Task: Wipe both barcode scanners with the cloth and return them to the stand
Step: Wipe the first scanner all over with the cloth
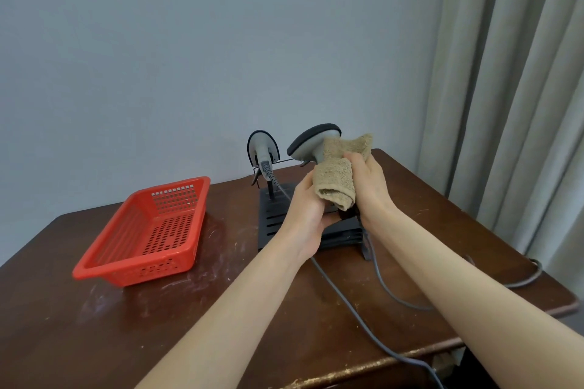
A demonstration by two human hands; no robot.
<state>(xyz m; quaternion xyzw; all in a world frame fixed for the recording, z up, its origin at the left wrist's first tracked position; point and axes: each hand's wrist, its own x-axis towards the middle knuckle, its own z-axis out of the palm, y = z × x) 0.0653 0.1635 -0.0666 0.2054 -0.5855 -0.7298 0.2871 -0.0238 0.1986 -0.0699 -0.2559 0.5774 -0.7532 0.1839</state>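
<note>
Pale grey-blue wall behind, beige curtain to the right, and a dark brown wooden tabletop, scuffed with pale marks, in front of the person. Red plastic basket with perforated sides, lying near the left edge of the tabletop. Black stand with a slatted base, placed near the far edge of the tabletop, toward its right corner. First scanner, grey with a dark head, raised above the stand and clear of it, head tilted up and to the left. Tan cloth wrapped round the neck and handle of the first scanner, one end standing up beside the head. Left hand under the cloth, fingers curled round the lower handle of the first scanner, most of that handle hidden. Right hand on the right side, fingers and thumb curled round the cloth and pressing it to the scanner. Second scanner hanging on the stand's wire hook, just left of the first scanner. Two grey cables running from the stand area across the tabletop to its near right edge
</note>
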